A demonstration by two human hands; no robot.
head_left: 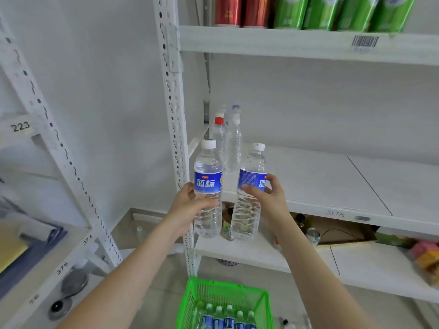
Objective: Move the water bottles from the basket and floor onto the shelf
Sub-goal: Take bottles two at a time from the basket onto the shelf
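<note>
The left hand (187,205) grips the left bottle (208,181) and the right hand (270,198) grips the right bottle (252,184) — both upright, just short of the shelf (320,176). Lift them over its edge, level, and set them beside the standing bottles (232,143) beyond the fingertips. Below the wrists the basket (225,284) is cut off — any floor bottles are unclear.

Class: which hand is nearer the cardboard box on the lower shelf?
Right. The right hand, gripping the right water bottle, is up-left of the cardboard box; the left hand, gripping the left water bottle, is farther left.
</note>
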